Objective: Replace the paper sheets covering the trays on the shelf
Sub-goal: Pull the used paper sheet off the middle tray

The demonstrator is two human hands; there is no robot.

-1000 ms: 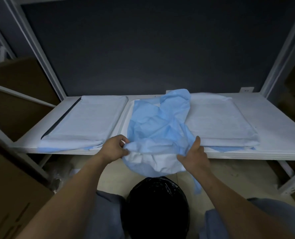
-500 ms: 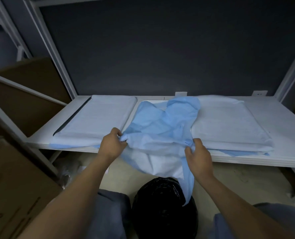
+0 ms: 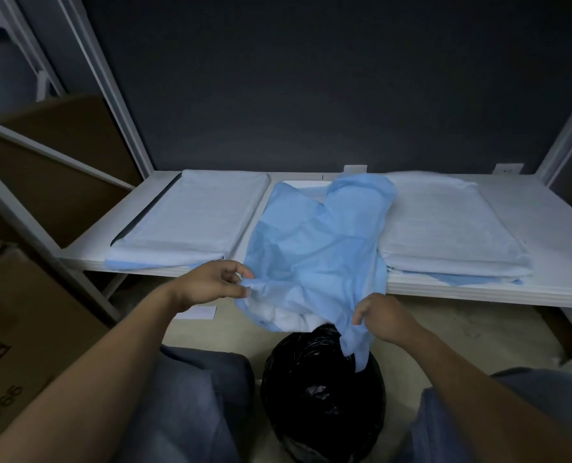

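A crumpled blue paper sheet [image 3: 314, 248] lies over the middle tray [image 3: 303, 184] on the white shelf [image 3: 545, 228] and hangs off the front edge, its white underside showing. My left hand [image 3: 214, 284] pinches its left front corner. My right hand [image 3: 383, 317] grips its right front part, below the shelf edge. A left tray [image 3: 197, 215] and a right tray [image 3: 445, 225] stay covered by pale flat sheets.
A black bin bag [image 3: 321, 392] stands open on the floor between my knees, right under the hanging sheet. Cardboard boxes [image 3: 20, 329] fill the left side. White rack posts [image 3: 111, 85] frame the shelf. A small white paper [image 3: 197, 312] lies on the floor.
Both hands have pulled the blue sheet further toward me and downward. My right hand has dropped below the shelf edge, and more of the sheet hangs over the bin bag.
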